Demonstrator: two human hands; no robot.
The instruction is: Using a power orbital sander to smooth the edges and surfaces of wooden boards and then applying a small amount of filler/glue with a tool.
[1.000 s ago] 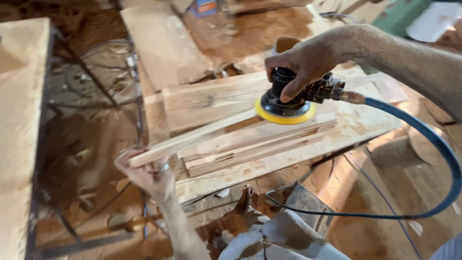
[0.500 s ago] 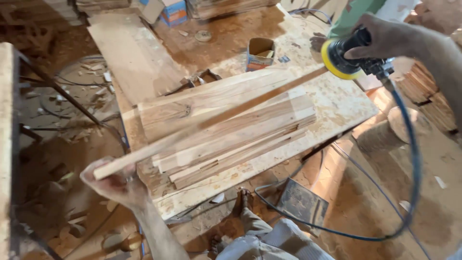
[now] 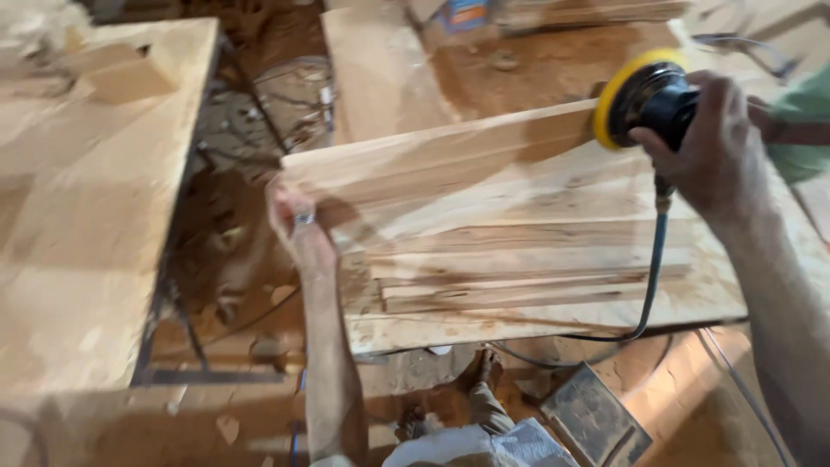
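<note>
the left hand (image 3: 298, 229) is clamped on the near end of a wooden plank (image 3: 450, 160), while the right hand (image 3: 713, 143) grips a yellow-padded sander (image 3: 644, 99) at the plank's far end.

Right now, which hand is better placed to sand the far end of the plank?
The right hand: it holds the sander against the plank at its far end, while the left hand grips the near end.

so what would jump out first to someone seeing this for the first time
The black sander with its yellow pad, gripped by the right hand at upper right, stands out most, tilted against the end of a long pale wooden board. The left hand, wearing a ring, grips the board's near end at centre left. Under it, thin wood strips lie on a plywood worktop.
</note>
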